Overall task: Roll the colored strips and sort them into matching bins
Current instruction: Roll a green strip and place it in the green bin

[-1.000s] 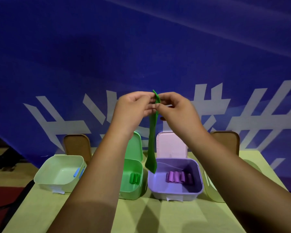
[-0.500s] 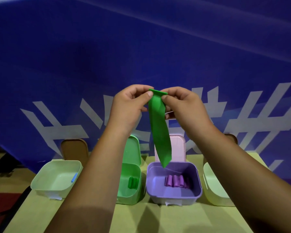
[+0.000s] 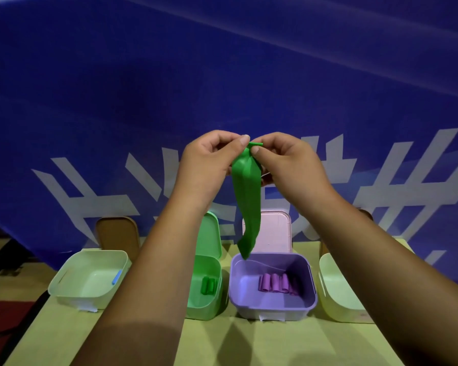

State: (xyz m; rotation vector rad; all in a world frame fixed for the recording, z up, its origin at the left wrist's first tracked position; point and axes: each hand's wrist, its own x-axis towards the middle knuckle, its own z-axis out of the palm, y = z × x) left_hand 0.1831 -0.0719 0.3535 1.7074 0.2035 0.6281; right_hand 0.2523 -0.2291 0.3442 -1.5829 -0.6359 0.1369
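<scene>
A green strip (image 3: 247, 196) hangs down in mid-air, its lower tip just above the purple bin (image 3: 273, 306). My left hand (image 3: 209, 159) and my right hand (image 3: 286, 162) both pinch its top end, raised in front of me. The top edge is bent over between my fingertips. The green bin (image 3: 205, 305) below holds two green rolls (image 3: 208, 285). Several purple rolls (image 3: 278, 283) lie in the purple bin. A pale green bin (image 3: 74, 286) at the left holds a blue roll (image 3: 117, 276).
Another pale bin (image 3: 336, 299) stands at the right, partly behind my right arm. Lids stand upright behind the bins: brown (image 3: 117, 233), green (image 3: 209, 233), pink (image 3: 275, 231). A blue banner with white marks (image 3: 143, 101) hangs behind the yellow-green table (image 3: 249, 344).
The strip has twisted and its top end is now folded over between my fingertips. Both hands stay close together at about the same height.
</scene>
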